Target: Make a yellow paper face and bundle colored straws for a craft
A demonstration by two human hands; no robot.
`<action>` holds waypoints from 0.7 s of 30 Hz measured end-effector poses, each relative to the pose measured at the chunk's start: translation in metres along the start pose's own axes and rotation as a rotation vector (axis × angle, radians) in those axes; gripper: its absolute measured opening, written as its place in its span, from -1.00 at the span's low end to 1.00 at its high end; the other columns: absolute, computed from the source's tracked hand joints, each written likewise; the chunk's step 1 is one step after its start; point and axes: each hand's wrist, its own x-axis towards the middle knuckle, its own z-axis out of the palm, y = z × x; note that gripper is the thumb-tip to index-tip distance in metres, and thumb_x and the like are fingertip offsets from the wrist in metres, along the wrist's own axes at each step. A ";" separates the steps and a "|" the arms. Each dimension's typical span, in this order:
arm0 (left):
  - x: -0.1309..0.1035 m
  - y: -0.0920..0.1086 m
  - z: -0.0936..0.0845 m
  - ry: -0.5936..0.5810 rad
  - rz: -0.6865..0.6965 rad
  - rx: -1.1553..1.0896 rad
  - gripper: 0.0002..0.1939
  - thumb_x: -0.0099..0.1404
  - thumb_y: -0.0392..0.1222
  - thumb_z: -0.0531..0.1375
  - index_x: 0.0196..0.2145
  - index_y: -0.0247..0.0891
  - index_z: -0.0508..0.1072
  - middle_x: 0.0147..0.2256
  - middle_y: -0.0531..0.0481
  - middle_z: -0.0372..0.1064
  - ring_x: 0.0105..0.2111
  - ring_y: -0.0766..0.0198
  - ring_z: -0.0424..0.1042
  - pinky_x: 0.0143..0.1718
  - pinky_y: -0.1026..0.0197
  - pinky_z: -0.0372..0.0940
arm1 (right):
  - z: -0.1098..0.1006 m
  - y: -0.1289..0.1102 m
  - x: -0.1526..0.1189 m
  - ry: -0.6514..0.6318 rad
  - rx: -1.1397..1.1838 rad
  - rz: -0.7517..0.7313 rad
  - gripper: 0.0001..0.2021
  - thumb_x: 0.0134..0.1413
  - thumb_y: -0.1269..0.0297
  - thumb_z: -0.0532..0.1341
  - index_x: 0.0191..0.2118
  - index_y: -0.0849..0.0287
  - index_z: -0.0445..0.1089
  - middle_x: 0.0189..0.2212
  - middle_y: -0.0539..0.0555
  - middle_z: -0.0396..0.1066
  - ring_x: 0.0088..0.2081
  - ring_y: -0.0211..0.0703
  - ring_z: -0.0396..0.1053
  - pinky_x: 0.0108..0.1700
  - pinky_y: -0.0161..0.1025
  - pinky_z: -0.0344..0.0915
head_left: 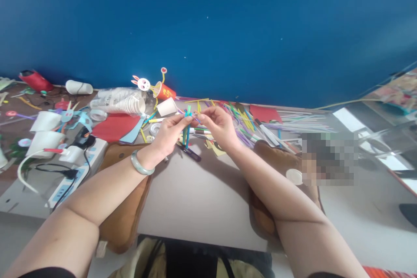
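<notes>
My left hand (167, 134), with a pale bangle at its wrist, is closed in a pinch on a small bundle of green and blue straws (187, 132). The bundle stands nearly upright, its lower ends over the table. Close beside it on the right, my right hand (221, 127) has its thumb and fingers pressed together. A small purplish bit shows at those fingertips, too small to name. Below the bundle lies a dark, narrow object (191, 154), perhaps scissors or a knife. A white paper cup (167, 107) rests on its side behind my left hand.
Brown cushions (125, 200) lie under both forearms. Left are a power strip (78, 173) with cables, stacked paper cups (125, 105) and red paper (114, 127). Behind stands a red cup with a rabbit face (143, 84). Loose straws (302, 122) spread right, before the blue wall (208, 30).
</notes>
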 end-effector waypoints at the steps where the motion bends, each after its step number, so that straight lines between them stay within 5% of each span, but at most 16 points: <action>1: 0.001 -0.001 -0.001 0.022 0.034 0.001 -0.67 0.19 0.07 0.37 -0.27 -0.26 0.64 -0.27 -0.07 0.59 -0.18 0.18 0.54 -0.08 0.19 0.38 | 0.000 0.000 0.000 -0.033 -0.035 0.035 -0.53 -0.08 -0.16 0.41 -0.35 0.20 0.43 -0.46 0.02 0.45 -0.42 -0.24 0.37 -0.33 -0.28 0.30; 7: 0.000 -0.003 0.000 0.034 0.026 -0.067 -0.66 0.17 0.09 0.38 -0.25 -0.23 0.63 -0.24 -0.09 0.60 -0.08 0.14 0.51 0.02 0.14 0.33 | 0.007 0.004 -0.006 -0.204 -0.170 0.023 -0.51 -0.10 -0.21 0.38 -0.45 0.23 0.51 -0.57 -0.03 0.32 -0.52 -0.32 0.14 -0.47 -0.30 0.08; 21: -0.005 -0.006 0.008 0.013 -0.017 -0.158 -0.63 0.17 0.09 0.38 -0.23 -0.25 0.60 -0.24 -0.10 0.60 -0.14 0.13 0.57 -0.07 0.13 0.38 | 0.015 0.006 -0.011 -0.309 -0.064 0.085 -0.54 -0.05 -0.12 0.38 -0.59 0.22 0.41 -0.66 -0.06 0.26 -0.59 -0.36 0.11 -0.54 -0.32 0.11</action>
